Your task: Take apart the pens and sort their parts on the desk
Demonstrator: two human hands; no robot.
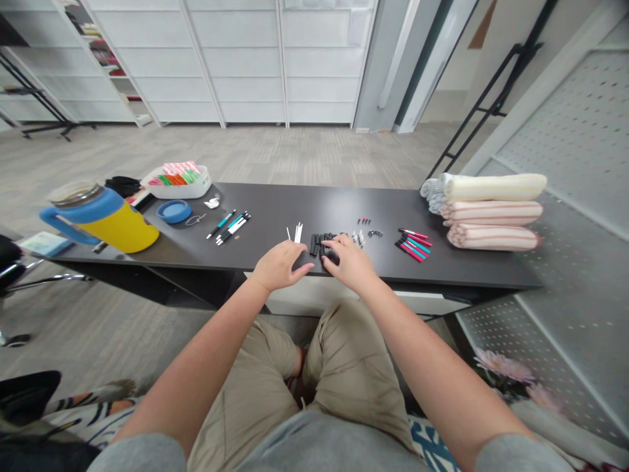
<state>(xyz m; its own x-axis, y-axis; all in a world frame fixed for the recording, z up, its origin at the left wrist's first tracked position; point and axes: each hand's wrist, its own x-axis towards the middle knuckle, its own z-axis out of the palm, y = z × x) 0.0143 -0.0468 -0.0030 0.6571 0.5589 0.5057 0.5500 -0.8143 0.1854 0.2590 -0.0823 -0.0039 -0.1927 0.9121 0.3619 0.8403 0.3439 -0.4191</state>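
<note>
My left hand (pixel 281 265) rests at the desk's near edge, thumb and index finger apart, with nothing visible between them. Just beyond it lie thin white sticks (pixel 298 233). A cluster of short black tubes (pixel 314 244), which look like pen parts, lies between my hands. My right hand (pixel 348 261) reaches over the right end of this cluster, thumb and fingers spread and partly covering it. Beyond my right hand are small silvery pieces (pixel 375 233) and a row of tiny red and dark pieces (pixel 364 221).
Assembled-looking pens (pixel 233 228) lie left on the dark desk (pixel 275 203); red and teal pen barrels (pixel 413 244) lie right. Further left stand a yellow-blue mug (pixel 115 219), a blue lid (pixel 173 211) and a white basket (pixel 179 189). Rolled towels (pixel 494 213) are stacked at the right end.
</note>
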